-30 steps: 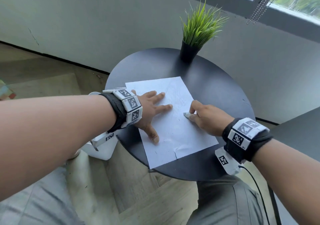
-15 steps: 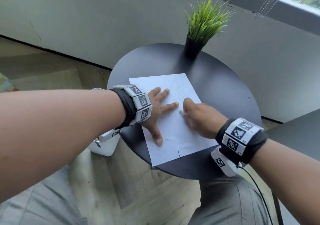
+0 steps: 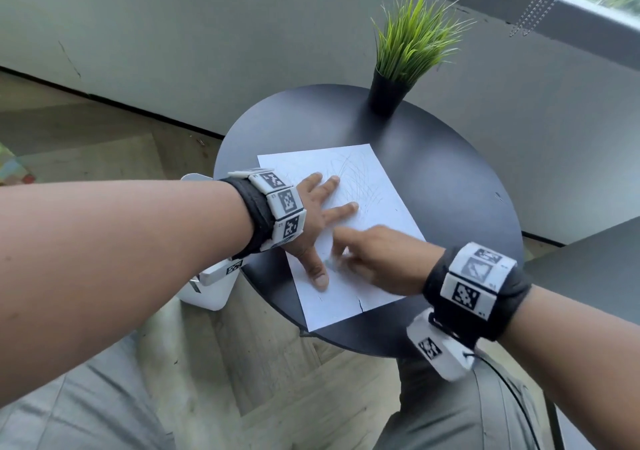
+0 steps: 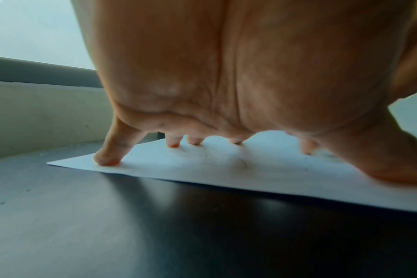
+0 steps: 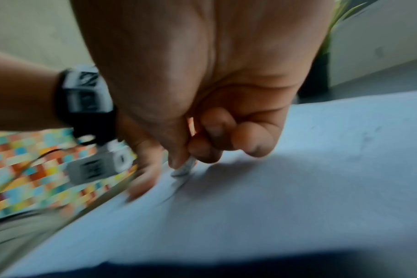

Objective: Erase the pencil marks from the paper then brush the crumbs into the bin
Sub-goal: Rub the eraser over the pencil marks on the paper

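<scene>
A white sheet of paper (image 3: 377, 186) lies on the round black table (image 3: 450, 179), with curved pencil marks (image 3: 356, 179) on its far half and a small tear on its near edge. My left hand (image 3: 311, 217) lies flat on the paper's left side, fingers spread and pressing it down (image 4: 107, 159). My right hand (image 3: 374, 259), blurred by motion, pinches a small white eraser (image 5: 185, 169) against the paper (image 5: 298, 169) close to my left thumb. The white bin (image 3: 207, 293) stands on the floor under the table's left edge, mostly hidden by my left arm.
A potted grass plant (image 3: 398, 68) stands at the table's far edge. A grey wall and a window run behind. A dark surface (image 3: 588, 262) lies to the right. My knees are below the table's near edge.
My right hand with the eraser has swept left and toward me across the paper, ending near my left thumb. The left hand stays pressed on the sheet. The camera view has shifted a little.
</scene>
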Demonstrator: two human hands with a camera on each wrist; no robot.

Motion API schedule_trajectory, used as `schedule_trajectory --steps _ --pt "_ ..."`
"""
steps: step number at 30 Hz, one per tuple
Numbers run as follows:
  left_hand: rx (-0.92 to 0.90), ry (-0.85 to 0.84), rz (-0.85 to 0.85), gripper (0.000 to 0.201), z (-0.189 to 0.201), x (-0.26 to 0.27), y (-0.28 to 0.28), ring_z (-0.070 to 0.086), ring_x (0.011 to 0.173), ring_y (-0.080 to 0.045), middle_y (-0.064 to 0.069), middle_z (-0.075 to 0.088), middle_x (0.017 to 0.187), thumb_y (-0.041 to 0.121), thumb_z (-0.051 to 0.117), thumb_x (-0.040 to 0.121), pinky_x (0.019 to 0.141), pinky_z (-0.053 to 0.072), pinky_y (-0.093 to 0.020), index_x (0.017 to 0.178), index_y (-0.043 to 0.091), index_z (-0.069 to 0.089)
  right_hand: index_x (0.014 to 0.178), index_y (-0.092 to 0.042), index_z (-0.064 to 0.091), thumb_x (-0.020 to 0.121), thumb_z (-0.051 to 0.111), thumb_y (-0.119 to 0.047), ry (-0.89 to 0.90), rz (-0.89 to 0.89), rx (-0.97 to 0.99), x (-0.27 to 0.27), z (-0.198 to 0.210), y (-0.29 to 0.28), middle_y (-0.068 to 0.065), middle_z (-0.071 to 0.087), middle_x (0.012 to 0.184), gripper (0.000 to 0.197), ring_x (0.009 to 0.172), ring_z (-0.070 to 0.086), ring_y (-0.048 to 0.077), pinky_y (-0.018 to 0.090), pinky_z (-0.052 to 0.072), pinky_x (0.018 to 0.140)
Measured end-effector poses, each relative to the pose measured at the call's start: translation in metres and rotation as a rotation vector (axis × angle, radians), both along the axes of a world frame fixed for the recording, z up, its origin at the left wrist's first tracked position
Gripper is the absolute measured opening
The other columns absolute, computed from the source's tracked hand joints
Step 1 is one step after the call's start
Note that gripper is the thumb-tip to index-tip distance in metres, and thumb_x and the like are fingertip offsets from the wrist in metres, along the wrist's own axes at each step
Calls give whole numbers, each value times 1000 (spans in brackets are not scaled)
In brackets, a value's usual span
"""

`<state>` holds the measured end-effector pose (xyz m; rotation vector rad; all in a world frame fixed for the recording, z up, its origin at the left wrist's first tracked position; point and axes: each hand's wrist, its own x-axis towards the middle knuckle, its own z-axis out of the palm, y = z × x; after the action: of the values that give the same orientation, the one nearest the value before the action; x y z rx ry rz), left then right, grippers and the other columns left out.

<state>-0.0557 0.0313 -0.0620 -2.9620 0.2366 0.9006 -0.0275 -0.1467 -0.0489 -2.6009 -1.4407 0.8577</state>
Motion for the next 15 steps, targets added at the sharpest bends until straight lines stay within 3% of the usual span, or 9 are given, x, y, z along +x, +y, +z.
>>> schedule_trajectory --steps 3,5,8,10,12,13,15 --pt "-6 -6 8 142 1 -1 -1 -23 152 -34 -6 -32 164 84 73 56 115 5 -70 156 43 -19 105 -18 41 99 39 -41 -198 -307 52 28 -3 -2 15 60 94 24 83 56 37 41 48 72" --pt "-4 -8 11 143 1 -1 -1 -23 152 -34 -6 -32 164 84 74 55 114 5 -71 156 43 -19 107 -16 40 101 39 -38 -188 -232 60 19 -4 1 15 60 91 23 80 55 36 39 44 68" --pt "-8 -1 9 146 -1 0 0 -24 151 -35 -6 -32 163 88 72 51 113 5 -73 155 44 -20 109 -19 47 100 46 -35 28 9 -5 -3 -4 3 7 65 91 18 85 58 29 40 47 76" --pt "-11 -3 5 144 -1 0 0 -24 152 -35 -7 -32 163 86 73 53 114 5 -71 156 43 -19 109 -21 47 99 47 -34 -9 -103 17 13 -5 2 6 65 98 16 90 58 30 39 48 80" --pt "-9 -14 5 143 0 -1 -1 -23 152 -34 -7 -31 164 85 73 55 115 5 -70 156 43 -19 106 -17 43 99 43 -36 -169 -319 57 32 -7 1 14 63 100 20 87 56 36 42 49 77" --pt "-9 -15 6 142 0 -2 -1 -23 152 -34 -6 -31 164 85 73 56 115 5 -70 156 43 -19 105 -16 41 100 40 -37 -229 -351 66 32 -9 0 17 62 98 22 85 56 38 44 50 75" --pt "-10 -10 8 143 1 -2 -1 -24 152 -35 -7 -31 164 85 73 55 115 5 -71 156 43 -19 112 -18 40 99 39 -38 -193 -227 99 14 -12 5 17 63 102 23 87 59 40 45 49 76"
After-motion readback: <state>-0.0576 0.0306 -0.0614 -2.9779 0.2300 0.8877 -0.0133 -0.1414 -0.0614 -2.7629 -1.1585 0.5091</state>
